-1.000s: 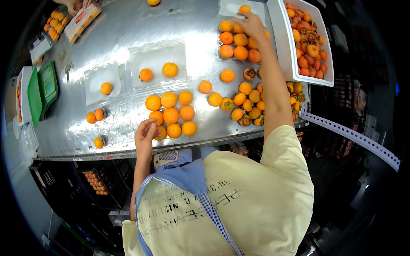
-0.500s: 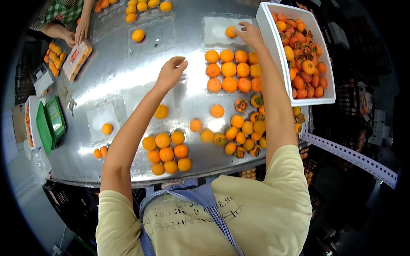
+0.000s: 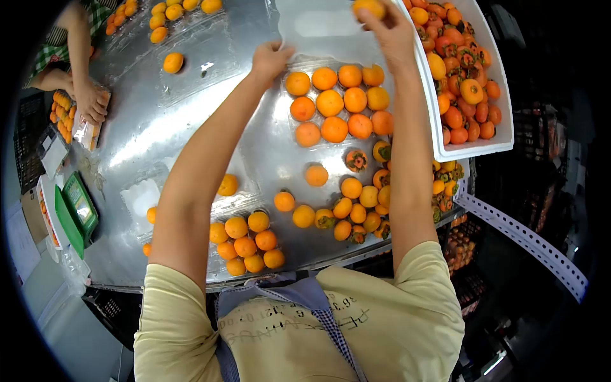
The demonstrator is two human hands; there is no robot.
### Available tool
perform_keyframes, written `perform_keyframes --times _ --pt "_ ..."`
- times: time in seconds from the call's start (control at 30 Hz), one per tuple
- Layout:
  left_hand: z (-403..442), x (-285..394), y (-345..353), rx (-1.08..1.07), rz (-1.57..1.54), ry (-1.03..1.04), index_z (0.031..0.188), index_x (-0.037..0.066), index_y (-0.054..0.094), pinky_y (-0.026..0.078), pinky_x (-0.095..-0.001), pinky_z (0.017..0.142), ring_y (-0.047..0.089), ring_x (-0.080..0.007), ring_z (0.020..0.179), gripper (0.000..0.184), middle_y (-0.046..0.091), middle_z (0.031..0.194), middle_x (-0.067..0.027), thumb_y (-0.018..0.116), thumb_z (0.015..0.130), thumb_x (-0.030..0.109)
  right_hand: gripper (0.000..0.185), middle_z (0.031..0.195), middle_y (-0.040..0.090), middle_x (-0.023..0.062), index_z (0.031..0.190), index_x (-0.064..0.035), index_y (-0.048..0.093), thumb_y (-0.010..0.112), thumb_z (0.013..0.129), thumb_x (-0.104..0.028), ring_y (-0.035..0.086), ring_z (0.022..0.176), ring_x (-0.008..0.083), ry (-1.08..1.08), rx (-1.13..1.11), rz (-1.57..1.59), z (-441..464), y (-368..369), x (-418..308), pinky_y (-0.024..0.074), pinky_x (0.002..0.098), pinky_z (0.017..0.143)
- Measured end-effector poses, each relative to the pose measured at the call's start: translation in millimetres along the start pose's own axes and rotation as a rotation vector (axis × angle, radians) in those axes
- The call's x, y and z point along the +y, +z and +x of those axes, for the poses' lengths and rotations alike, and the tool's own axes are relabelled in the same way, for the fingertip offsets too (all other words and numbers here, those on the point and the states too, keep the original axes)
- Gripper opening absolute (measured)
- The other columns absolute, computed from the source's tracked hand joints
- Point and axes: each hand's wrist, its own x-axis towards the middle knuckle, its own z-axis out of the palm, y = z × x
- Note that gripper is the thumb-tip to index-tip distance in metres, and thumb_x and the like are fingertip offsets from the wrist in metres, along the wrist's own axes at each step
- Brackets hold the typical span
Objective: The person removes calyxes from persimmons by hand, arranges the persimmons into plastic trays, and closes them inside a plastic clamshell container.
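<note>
My right hand (image 3: 393, 35), near the top edge of the view, is closed round an orange persimmon (image 3: 369, 7). Beside it lies a clear plastic tray (image 3: 289, 19) with a white liner, partly cut off by the frame. My left hand (image 3: 271, 62) pinches the tray's lower left corner; its fingertips are slightly blurred. Just below, rows of persimmons (image 3: 330, 102) fill another clear tray. Closer to my body are loose persimmons (image 3: 304, 216), some with the leafy calyx up, and a smaller block of persimmons (image 3: 245, 246) in rows.
A white foam box (image 3: 439, 137) heaped with persimmons stands at the right. Across the metal table (image 3: 143, 121), a co-worker's hands (image 3: 89, 102) rest on a packed tray. A green scale (image 3: 79, 207) sits at the left edge. A perforated metal bar (image 3: 522, 235) juts out at right.
My right hand has lifted the persimmon off the white-lined tray. My left hand has moved up to that tray's corner. The co-worker's hands have shifted over the package. The whole view has shifted.
</note>
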Motion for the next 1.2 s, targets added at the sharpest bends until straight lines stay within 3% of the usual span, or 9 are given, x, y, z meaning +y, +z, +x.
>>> perform_keyframes --times 0.07,0.17,0.27,0.4,0.57,0.8,1.0,1.1,1.2 --pt "-22.3 9.3 -6.3 0.094 0.030 0.061 0.102 -0.002 0.064 0.045 -0.0267 0.062 0.054 -0.0088 0.073 0.032 0.064 0.087 -0.0035 0.070 0.082 0.022 0.030 0.116 0.059 0.0118 0.117 -0.0068 0.055 0.061 0.088 -0.014 0.058 0.102 0.0294 -0.211 0.223 0.022 -19.1 -8.8 -25.8 0.0392 0.0395 0.100" --pt "-49.5 7.6 -25.6 0.180 0.147 0.039 0.093 -0.003 0.062 0.044 -0.0279 0.062 0.052 -0.0085 0.071 0.028 0.061 0.080 -0.0029 0.069 0.083 0.023 0.039 0.101 0.062 0.0104 0.116 0.0000 0.056 0.068 0.085 -0.020 0.061 0.081 0.0152 -0.388 0.370 -0.039 -30.9 -25.7 -6.1 0.0514 0.0271 0.068" --pt "-63.8 -14.3 -42.1 0.355 0.252 0.265 0.090 -0.001 0.060 0.043 -0.0288 0.062 0.050 -0.0103 0.070 0.023 0.059 0.078 -0.0043 0.068 0.084 0.020 0.047 0.108 0.051 0.0168 0.117 0.0015 0.052 0.069 0.082 -0.025 0.058 0.087 0.0229 -0.303 0.382 -0.481 -39.9 -33.8 26.3 0.0506 0.0310 0.070" --pt "-91.1 -15.3 -55.6 0.453 0.610 0.688 0.101 0.009 0.062 0.046 -0.0307 0.065 0.056 -0.0235 0.074 0.018 0.059 0.088 -0.0083 0.063 0.083 0.007 0.044 0.110 0.051 0.0188 0.117 -0.0031 0.054 0.069 0.079 -0.020 0.055 0.095 0.0305 -0.253 0.256 -0.780 -54.0 -25.0 38.2 0.0485 0.0354 0.079" --pt "-118.1 0.3 -62.8 0.213 0.881 0.802 0.114 0.019 0.061 0.049 -0.0338 0.070 0.058 -0.0266 0.080 0.049 0.058 0.101 -0.0065 0.062 0.070 -0.002 0.038 0.111 0.054 0.0160 0.115 -0.0053 0.058 0.066 0.079 -0.014 0.051 0.104 0.0353 -0.347 0.107 -0.976 -53.0 -29.0 54.0 0.0417 0.0405 0.092" --pt "-135.9 -1.8 -70.1 0.159 1.085 0.886 0.123 0.019 0.055 0.048 -0.0362 0.077 0.058 -0.0263 0.084 0.055 0.057 0.109 -0.0062 0.058 0.072 -0.002 0.028 0.107 0.062 0.0188 0.108 -0.0028 0.063 0.058 0.086 -0.018 0.061 0.096 0.0295 0.049 0.137 -0.584 -76.3 -36.5 64.2 0.0477 0.0367 0.083" --pt "-128.5 9.5 -58.9 0.292 0.566 0.775 0.110 0.007 0.062 0.046 -0.0360 0.071 0.058 -0.0289 0.080 0.032 0.062 0.095 -0.0131 0.061 0.078 0.006 0.027 0.091 0.068 0.0123 0.104 -0.0053 0.066 0.059 0.085 -0.024 0.065 0.085 0.0243 0.088 0.049 -0.515 -93.6 -24.5 37.1 0.0497 0.0335 0.075" --pt "-101.8 18.3 -67.5 0.431 0.529 0.348 0.096 0.001 0.066 0.043 -0.0319 0.062 0.054 -0.0231 0.065 0.022 0.060 0.072 -0.0139 0.065 0.083 0.018 0.030 0.091 0.068 0.0116 0.103 -0.0067 0.067 0.061 0.083 -0.028 0.065 0.084 0.0246 0.105 -0.017 -0.534 -89.3 -17.7 46.4 0.0499 0.0333 0.074" --pt "-85.4 19.9 -69.6 0.496 0.141 0.445 0.091 0.001 0.068 0.038 -0.0282 0.055 0.044 -0.0118 0.056 0.028 0.057 0.064 -0.0054 0.067 0.084 0.029 0.036 0.097 0.068 0.0115 0.106 -0.0082 0.066 0.065 0.079 -0.032 0.064 0.088 0.0267 0.149 -0.115 -0.674 -85.0 -14.0 42.3 0.0496 0.0347 0.078"
